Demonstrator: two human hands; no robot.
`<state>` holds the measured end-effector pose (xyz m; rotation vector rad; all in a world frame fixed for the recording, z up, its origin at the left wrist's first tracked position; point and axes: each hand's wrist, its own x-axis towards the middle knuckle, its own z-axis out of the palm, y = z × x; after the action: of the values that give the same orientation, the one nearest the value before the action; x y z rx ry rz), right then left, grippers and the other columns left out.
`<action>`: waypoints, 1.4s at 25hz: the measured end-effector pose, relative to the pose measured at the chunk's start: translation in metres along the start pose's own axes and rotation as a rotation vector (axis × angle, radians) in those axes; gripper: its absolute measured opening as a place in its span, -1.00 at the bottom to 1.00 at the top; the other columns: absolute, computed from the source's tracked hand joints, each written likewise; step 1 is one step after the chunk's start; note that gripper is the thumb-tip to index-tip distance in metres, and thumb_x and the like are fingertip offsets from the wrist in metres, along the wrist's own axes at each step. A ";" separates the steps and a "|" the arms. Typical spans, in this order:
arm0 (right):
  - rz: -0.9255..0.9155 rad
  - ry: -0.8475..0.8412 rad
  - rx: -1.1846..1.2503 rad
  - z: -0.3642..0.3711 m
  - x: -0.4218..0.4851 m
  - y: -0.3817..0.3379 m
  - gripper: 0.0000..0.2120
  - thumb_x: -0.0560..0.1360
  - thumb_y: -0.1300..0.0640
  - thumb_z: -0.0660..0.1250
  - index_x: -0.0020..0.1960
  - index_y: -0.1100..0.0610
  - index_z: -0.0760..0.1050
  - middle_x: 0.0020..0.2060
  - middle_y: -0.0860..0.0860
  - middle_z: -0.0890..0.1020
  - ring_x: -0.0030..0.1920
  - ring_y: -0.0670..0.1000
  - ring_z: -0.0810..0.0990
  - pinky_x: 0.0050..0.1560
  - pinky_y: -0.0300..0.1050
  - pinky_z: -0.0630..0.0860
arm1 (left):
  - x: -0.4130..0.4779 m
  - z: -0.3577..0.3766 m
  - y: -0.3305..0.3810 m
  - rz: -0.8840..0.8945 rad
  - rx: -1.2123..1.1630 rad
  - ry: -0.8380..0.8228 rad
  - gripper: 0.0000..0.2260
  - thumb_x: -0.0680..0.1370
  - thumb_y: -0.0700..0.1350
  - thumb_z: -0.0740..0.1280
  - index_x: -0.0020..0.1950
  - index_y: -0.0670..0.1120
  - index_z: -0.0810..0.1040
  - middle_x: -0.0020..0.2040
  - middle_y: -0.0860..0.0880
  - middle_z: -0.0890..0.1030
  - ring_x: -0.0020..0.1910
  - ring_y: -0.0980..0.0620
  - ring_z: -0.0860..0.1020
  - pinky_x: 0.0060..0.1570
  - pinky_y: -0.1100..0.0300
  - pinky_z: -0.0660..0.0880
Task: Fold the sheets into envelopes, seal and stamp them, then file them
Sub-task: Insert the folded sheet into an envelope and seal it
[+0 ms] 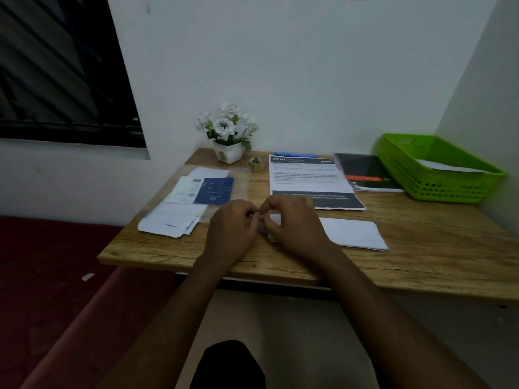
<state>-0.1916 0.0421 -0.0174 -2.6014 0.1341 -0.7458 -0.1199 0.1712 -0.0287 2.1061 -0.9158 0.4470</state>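
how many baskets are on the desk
1. The green basket sits at the far right corner of the desk, with a white sheet lying in it. The desk's right end runs out of view, so another could be hidden.

Dim room. A pale wall (pixel 309 66) fills the centre and right, with a dark window (pixel 56 66) at upper left. A wooden desk (pixel 280 265) spans the middle, above a tan floor (pixel 295 332).

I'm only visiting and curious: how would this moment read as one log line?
left hand, right hand: fingers curled, tips meeting | place: over folded sheet | held item: unclear
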 end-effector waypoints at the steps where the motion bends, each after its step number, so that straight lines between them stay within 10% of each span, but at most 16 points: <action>1: -0.001 -0.014 0.005 0.005 0.005 -0.007 -0.95 0.50 -0.03 0.32 -0.07 -0.12 0.56 -0.07 -0.18 0.64 0.04 -0.16 0.50 0.30 -0.01 0.22 | 0.000 -0.006 -0.008 -0.001 0.045 0.001 -0.88 0.50 -0.12 0.34 -0.02 -0.08 0.64 -0.12 -0.01 0.64 -0.14 0.13 0.50 -0.14 0.20 0.44; 14: -0.140 -0.094 -0.010 0.071 0.030 -0.085 -0.83 0.45 -0.11 0.40 0.01 -0.11 0.63 -0.08 -0.14 0.65 -0.03 -0.13 0.51 0.07 -0.07 0.25 | 0.031 -0.114 -0.126 -0.040 0.177 -0.401 -0.75 0.37 0.06 0.50 0.01 0.05 0.65 0.05 0.08 0.62 0.00 0.10 0.53 0.04 0.08 0.49; 26: -0.215 -0.049 -0.143 0.089 0.028 -0.112 -0.66 0.46 -0.14 0.36 0.18 -0.07 0.60 0.05 -0.06 0.65 0.04 0.00 0.55 0.07 0.01 0.36 | 0.063 -0.122 -0.121 0.320 0.418 -0.187 -0.78 0.55 -0.04 0.33 -0.04 -0.16 0.68 -0.11 -0.11 0.68 -0.19 -0.09 0.60 -0.15 0.03 0.46; 35: -0.227 -0.089 -0.206 0.080 0.032 -0.116 -0.69 0.60 -0.01 0.15 -0.12 0.03 0.64 -0.29 -0.05 0.61 -0.26 -0.04 0.51 -0.14 -0.05 0.48 | 0.073 -0.126 -0.119 0.481 0.542 -0.261 -0.78 0.53 -0.01 0.34 -0.05 -0.13 0.69 -0.16 -0.11 0.68 -0.26 -0.07 0.61 -0.18 0.03 0.49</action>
<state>-0.1249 0.1703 -0.0132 -2.8742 -0.1194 -0.7238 0.0162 0.2867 0.0311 2.4559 -1.6139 0.7418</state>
